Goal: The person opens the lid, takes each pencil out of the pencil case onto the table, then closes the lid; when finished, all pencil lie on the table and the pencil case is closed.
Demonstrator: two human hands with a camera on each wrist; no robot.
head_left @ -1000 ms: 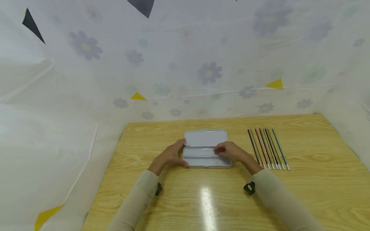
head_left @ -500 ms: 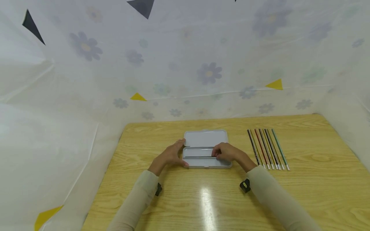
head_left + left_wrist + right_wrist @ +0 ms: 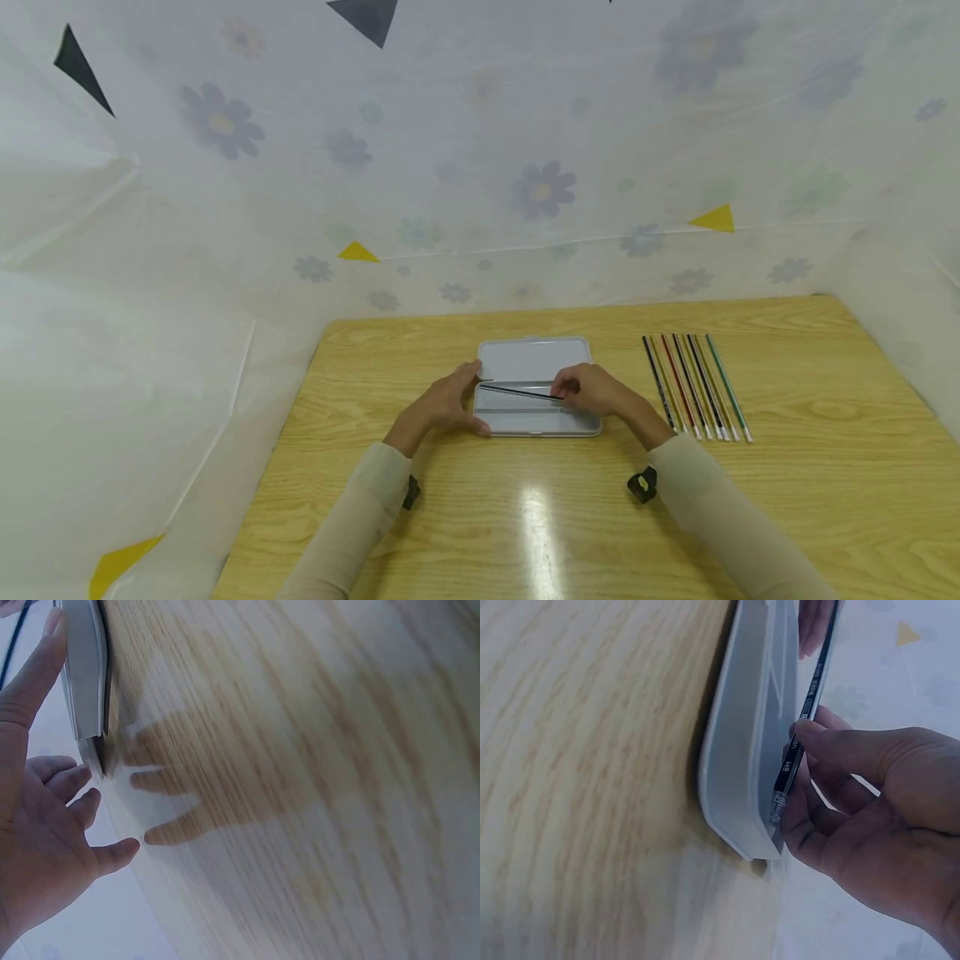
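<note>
Here, slim black pencil (image 3: 521, 392) tilted over open white case (image 3: 534, 360).

1 open pencil case (image 3: 534, 363), 1 black pencil (image 3: 522, 392) in hand, approx. 8 pencils (image 3: 693, 386) in row

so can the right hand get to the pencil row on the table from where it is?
Probably yes. The pencil row lies just to the right of the right hand with bare table around it and nothing between. But its grip is taken by a black pencil over the open case.
</note>
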